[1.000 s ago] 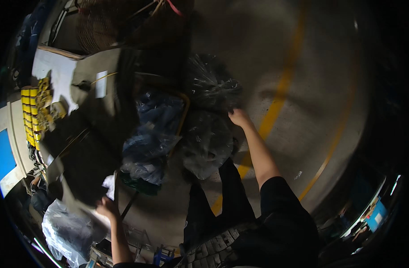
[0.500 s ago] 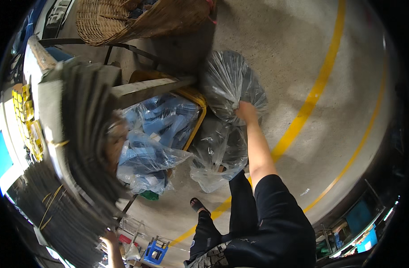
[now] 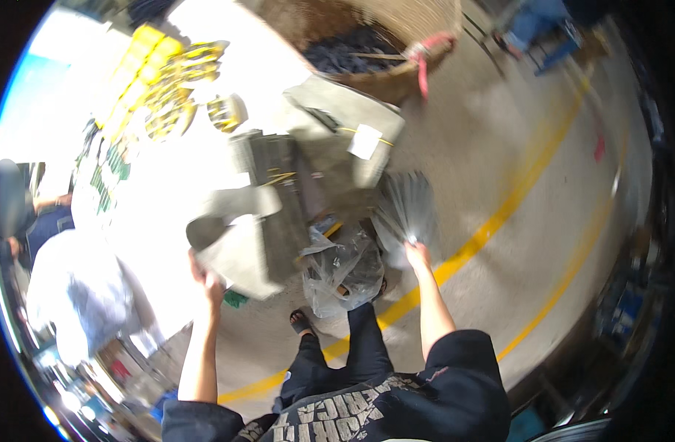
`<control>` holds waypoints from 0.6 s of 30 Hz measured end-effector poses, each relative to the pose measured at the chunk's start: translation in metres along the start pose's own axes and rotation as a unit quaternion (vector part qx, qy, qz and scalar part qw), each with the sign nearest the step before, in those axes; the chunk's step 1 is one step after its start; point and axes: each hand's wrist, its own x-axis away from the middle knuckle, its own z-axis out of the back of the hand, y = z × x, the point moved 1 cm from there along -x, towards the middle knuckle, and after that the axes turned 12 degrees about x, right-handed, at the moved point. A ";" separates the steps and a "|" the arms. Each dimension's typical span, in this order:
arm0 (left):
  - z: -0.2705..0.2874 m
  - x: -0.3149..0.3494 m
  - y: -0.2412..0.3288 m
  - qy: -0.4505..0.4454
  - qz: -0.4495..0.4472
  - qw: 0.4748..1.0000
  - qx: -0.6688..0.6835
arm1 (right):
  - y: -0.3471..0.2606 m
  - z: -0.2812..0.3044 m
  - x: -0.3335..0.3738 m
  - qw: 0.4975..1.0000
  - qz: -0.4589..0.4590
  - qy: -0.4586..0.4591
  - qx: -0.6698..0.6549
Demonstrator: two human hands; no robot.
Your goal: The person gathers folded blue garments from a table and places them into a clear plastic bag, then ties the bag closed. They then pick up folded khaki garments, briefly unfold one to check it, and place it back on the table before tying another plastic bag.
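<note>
My right hand (image 3: 418, 255) is closed on the gathered neck of a clear plastic bag (image 3: 407, 210), which hangs beside the table. At the table's near edge, my left hand (image 3: 207, 281) lies against a curled grey-green fabric piece (image 3: 238, 247), thumb and fingers apart; glare and blur soften its outline. Further grey-green bundles (image 3: 275, 158) tied with yellow bands lie on the table, one (image 3: 352, 121) carrying a white paper tag. Between my hands, below the table edge, another clear plastic bag (image 3: 341, 269) sits near my feet.
Yellow-and-black pieces (image 3: 168, 88) lie across the brightly lit table (image 3: 149, 206). A wicker basket (image 3: 396, 77) with dark scraps stands beyond. On the left is a pale wrapped bundle (image 3: 79, 295); other people are at the far left and top right. Yellow lines (image 3: 462, 254) cross the floor.
My view has risen and turned toward the table. The bag in my right hand has come up off the floor, and my left hand shows further up along the table edge.
</note>
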 end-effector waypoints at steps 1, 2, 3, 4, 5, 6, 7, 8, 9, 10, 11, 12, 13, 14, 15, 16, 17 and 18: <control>-0.004 -0.002 0.006 -0.039 0.071 0.996 0.049 | 0.010 0.018 0.015 0.996 0.014 -0.012 -0.086; -0.007 -0.003 0.014 -0.054 0.060 0.993 0.088 | 0.020 0.030 0.034 0.988 0.017 -0.034 -0.147; -0.008 -0.004 0.024 -0.059 0.089 0.987 0.116 | 0.025 0.043 0.050 0.980 -0.016 -0.058 -0.188; -0.004 -0.006 0.035 -0.013 0.006 0.993 0.118 | 0.026 0.054 0.068 0.974 0.003 -0.064 -0.217; 0.000 -0.007 0.048 0.068 -0.142 0.983 0.093 | 0.028 0.065 0.089 0.969 0.002 -0.063 -0.238; 0.006 -0.009 0.056 0.061 -0.139 0.985 0.083 | 0.028 0.072 0.112 0.966 0.006 -0.087 -0.241; 0.012 -0.006 0.061 0.040 -0.069 0.996 0.044 | 0.028 0.081 0.132 0.969 -0.015 -0.098 -0.227; 0.016 -0.007 0.067 0.052 -0.071 0.994 0.059 | 0.026 0.090 0.152 0.962 -0.004 -0.106 -0.251; 0.022 -0.004 0.069 0.051 -0.082 0.994 0.060 | 0.029 0.094 0.176 0.958 -0.015 -0.101 -0.269; 0.023 -0.003 0.073 0.059 -0.068 0.994 0.053 | 0.030 0.104 0.198 0.956 -0.028 -0.111 -0.270; 0.027 -0.003 0.073 0.096 -0.118 0.988 0.042 | 0.034 0.111 0.221 0.953 -0.047 -0.120 -0.273; 0.027 -0.001 0.072 0.111 -0.127 0.985 0.037 | 0.038 0.112 0.246 0.949 -0.054 -0.116 -0.287; 0.028 -0.002 0.071 0.131 -0.144 0.980 0.038 | 0.039 0.111 0.269 0.944 -0.061 -0.110 -0.306; 0.027 -0.003 0.070 0.124 -0.139 0.981 0.054 | 0.043 0.108 0.295 0.936 -0.067 -0.105 -0.330; 0.028 -0.003 0.068 0.118 -0.139 0.981 0.072 | 0.047 0.103 0.323 0.930 -0.069 -0.101 -0.347; 0.029 -0.004 0.065 0.090 -0.129 0.984 0.084 | 0.046 0.093 0.349 0.921 -0.064 -0.098 -0.370; 0.032 -0.003 0.062 0.103 -0.152 0.978 0.102 | 0.044 0.086 0.375 0.912 -0.060 -0.096 -0.395; 0.036 -0.002 0.058 0.094 -0.164 0.975 0.115 | 0.038 0.080 0.398 0.901 -0.054 -0.099 -0.419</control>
